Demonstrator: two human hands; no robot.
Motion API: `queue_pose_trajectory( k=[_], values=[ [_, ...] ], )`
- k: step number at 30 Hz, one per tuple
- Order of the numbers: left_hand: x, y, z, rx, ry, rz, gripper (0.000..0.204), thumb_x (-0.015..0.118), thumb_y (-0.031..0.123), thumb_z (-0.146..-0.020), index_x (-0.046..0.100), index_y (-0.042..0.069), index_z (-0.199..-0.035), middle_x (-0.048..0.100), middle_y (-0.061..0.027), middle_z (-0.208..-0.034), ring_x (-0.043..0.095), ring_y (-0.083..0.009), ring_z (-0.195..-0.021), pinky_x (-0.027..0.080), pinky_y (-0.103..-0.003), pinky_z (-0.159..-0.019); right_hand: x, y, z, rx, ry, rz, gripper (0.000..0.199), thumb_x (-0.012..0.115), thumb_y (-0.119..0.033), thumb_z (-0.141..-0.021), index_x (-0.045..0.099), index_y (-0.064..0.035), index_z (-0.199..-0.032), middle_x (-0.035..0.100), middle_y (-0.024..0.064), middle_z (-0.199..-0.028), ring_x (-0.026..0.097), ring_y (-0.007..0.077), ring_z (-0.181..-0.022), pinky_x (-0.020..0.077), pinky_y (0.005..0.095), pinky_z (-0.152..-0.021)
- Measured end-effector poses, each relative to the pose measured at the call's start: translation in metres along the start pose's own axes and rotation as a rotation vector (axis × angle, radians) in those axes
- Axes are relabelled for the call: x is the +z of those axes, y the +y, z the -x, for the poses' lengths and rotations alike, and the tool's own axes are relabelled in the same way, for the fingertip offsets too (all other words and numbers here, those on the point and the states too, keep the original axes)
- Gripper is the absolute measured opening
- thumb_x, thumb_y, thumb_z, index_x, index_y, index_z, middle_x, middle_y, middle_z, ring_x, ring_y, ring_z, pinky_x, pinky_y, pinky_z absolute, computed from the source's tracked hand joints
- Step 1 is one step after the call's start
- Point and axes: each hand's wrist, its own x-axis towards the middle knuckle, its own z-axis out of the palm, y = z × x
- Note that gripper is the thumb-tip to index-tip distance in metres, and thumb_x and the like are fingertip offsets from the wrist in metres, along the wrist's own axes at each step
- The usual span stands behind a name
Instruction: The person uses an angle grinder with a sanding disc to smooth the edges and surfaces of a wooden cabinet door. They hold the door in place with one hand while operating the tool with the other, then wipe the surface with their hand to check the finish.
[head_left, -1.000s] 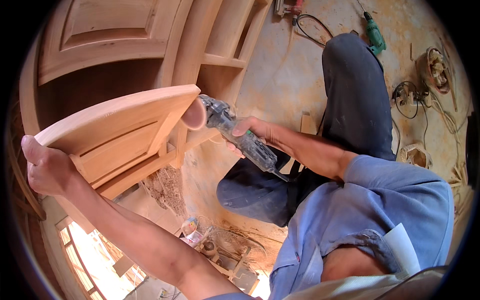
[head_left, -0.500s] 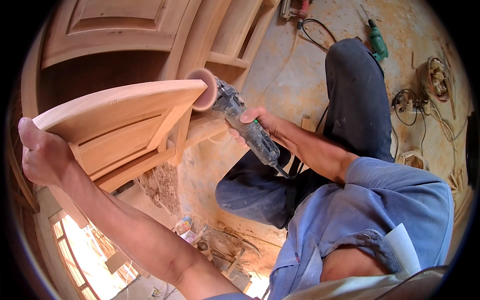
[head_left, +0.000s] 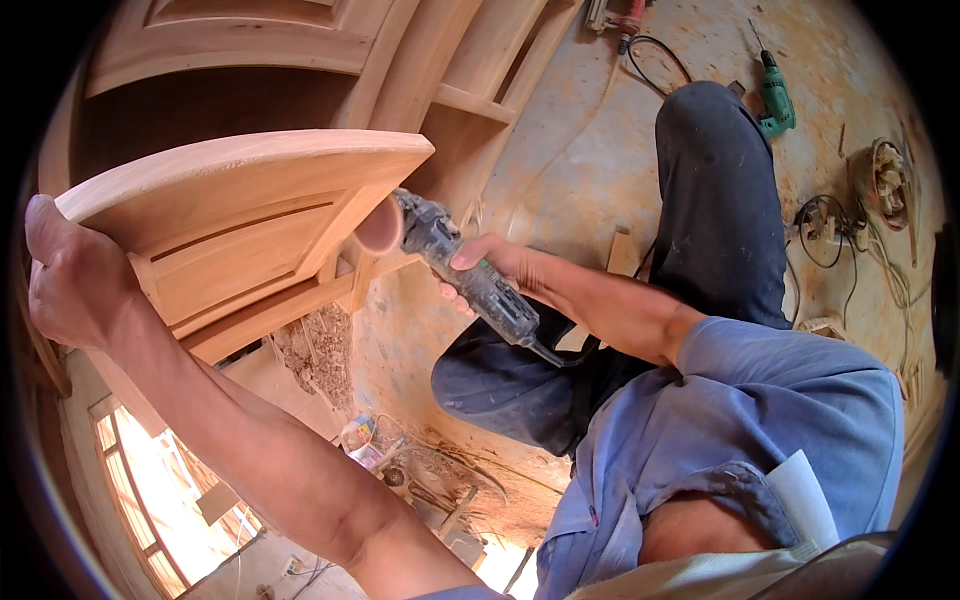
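My left hand [head_left: 82, 280] is closed around the left end of a curved wooden panel door [head_left: 240, 245], holding it tilted. In my right hand [head_left: 490, 258] is a dusty grey angle grinder [head_left: 502, 310], gripped around its body, with the cord trailing from its rear end. Its round sanding disc [head_left: 380, 228] is blurred at the rim and sits by the door's right edge, below the upper right corner. Whether the disc touches the wood I cannot tell.
Behind the door stands a wooden cabinet frame [head_left: 390, 75] with dark openings. A green drill [head_left: 777, 100], a red tool [head_left: 630, 18] and loose cords [head_left: 825, 225] lie on the dusty floor. My bent knee [head_left: 705, 125] is right of the grinder. Wood shavings [head_left: 318, 360] lie below the door.
The grinder has moved left and down from the door's upper right corner to lower along its right edge. The door has shifted slightly upward in view, with my left hand still on it.
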Motion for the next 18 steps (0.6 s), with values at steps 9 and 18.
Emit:
queue_pose_trajectory(
  k=[9,18],
  values=[
    [-0.008,0.021,0.006,-0.105,-0.036,-0.014,0.073,0.036,0.063,-0.097,0.081,0.007,-0.105,0.076,-0.0201,-0.108,0.068,-0.0371,-0.111,0.048,-0.045,-0.101,0.012,0.006,-0.008,-0.06,0.042,-0.066,0.038,0.068,-0.03,-0.082,0.059,-0.0013,-0.104,0.066,0.0157,-0.09,0.068,0.0296,-0.072,0.0594,0.0444,-0.067],
    [-0.013,0.04,0.013,-0.103,0.016,-0.019,0.068,0.035,0.057,-0.098,0.081,0.006,-0.097,0.076,-0.0213,-0.099,0.069,-0.0419,-0.099,0.051,-0.05,-0.092,-0.001,-0.081,0.092,-0.414,-0.192,-0.165,0.052,0.069,-0.03,-0.08,0.058,-0.0002,-0.121,0.065,0.0134,-0.097,0.069,0.0282,-0.08,0.0613,0.0436,-0.072]
  ],
)
